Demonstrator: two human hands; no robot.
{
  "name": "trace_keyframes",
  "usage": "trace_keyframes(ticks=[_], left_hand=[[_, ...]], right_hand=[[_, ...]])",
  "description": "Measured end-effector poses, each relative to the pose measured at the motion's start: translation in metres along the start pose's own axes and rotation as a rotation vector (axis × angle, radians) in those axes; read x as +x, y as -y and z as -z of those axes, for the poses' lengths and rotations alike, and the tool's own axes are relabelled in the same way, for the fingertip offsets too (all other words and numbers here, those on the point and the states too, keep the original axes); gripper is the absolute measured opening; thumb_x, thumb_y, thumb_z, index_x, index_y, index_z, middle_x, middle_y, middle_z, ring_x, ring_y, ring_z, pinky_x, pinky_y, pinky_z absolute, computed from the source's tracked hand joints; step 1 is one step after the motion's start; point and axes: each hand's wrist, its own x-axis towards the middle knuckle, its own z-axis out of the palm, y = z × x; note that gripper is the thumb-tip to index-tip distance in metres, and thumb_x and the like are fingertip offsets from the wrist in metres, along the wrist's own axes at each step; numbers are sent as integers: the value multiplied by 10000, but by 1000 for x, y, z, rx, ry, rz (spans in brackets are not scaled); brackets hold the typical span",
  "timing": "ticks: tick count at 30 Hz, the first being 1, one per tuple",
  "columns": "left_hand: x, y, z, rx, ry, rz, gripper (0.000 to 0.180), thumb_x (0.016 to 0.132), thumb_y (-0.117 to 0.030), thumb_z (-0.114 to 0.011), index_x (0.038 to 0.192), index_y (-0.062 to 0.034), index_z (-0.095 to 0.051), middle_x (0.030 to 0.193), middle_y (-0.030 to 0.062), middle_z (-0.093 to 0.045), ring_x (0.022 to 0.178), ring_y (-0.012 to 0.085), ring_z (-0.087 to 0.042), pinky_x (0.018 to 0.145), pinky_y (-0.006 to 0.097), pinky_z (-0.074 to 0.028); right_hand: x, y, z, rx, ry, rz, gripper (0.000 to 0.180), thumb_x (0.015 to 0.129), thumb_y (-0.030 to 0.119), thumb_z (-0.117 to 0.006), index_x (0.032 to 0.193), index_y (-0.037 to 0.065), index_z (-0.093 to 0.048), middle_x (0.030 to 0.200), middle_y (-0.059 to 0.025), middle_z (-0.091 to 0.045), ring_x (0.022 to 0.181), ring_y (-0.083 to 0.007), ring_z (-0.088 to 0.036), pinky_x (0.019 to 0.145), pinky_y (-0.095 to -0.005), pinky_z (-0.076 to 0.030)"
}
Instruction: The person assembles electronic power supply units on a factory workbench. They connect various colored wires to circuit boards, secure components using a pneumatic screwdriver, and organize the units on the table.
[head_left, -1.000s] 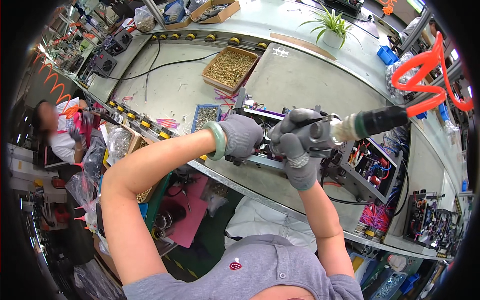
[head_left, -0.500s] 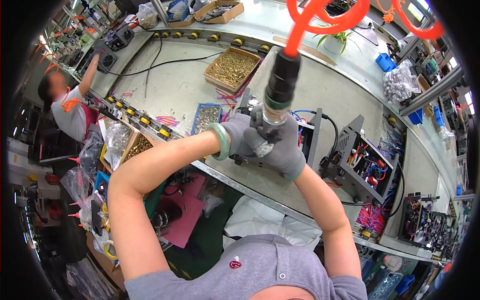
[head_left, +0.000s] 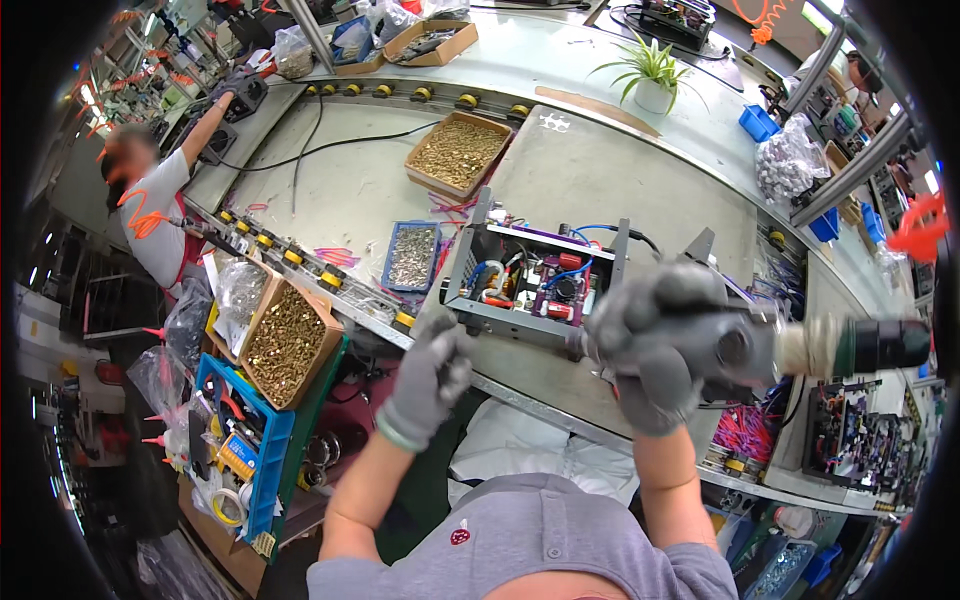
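Now right hand (head_left: 660, 345) fingers are clamping around the pneumatic screwdriver (head_left: 800, 345); left hand (head_left: 430, 375) fingers are curling loosely, holding nothing, hovering beside the open metal chassis (head_left: 535, 280) on the bench (head_left: 620, 190).

Brown cardboard box of brass screws (head_left: 458, 152) sits mid-bench, another open cardboard box (head_left: 285, 340) hangs at the bench's left edge. Clear plastic bag of small parts (head_left: 790, 168) is far right, a second bag (head_left: 238, 290) sits beside the left box. No screens or signs visible.
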Motion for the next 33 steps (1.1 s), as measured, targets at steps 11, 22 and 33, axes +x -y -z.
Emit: trace_keyframes(ticks=[11,22,33], left_hand=[[-22,83,-131,195,474,406,335,1057,-313,-390,1134,-17,-526,753,45,-565,468,60,-382,402,194,-283],[-20,131,-189,-1,750,507,289,1068,-316,-360,1093,-76,-518,599,6,-439,424,84,-317,428,235,-289],[-11,119,-222,451,813,19,338,1060,-302,-365,1165,-45,-557,601,-2,-451,466,73,-346,468,223,-303]], right_hand=[[-79,84,41,-218,-371,293,514,882,452,-671,1175,54,-529,899,-95,-580,743,-274,-633,622,-427,-537],[-89,139,94,-286,-114,450,521,858,368,-722,1221,65,-502,902,-52,-525,718,-161,-585,619,-342,-500],[-86,151,79,-290,-714,601,479,870,397,-682,1189,80,-517,916,-22,-519,751,-136,-562,700,-348,-497]])
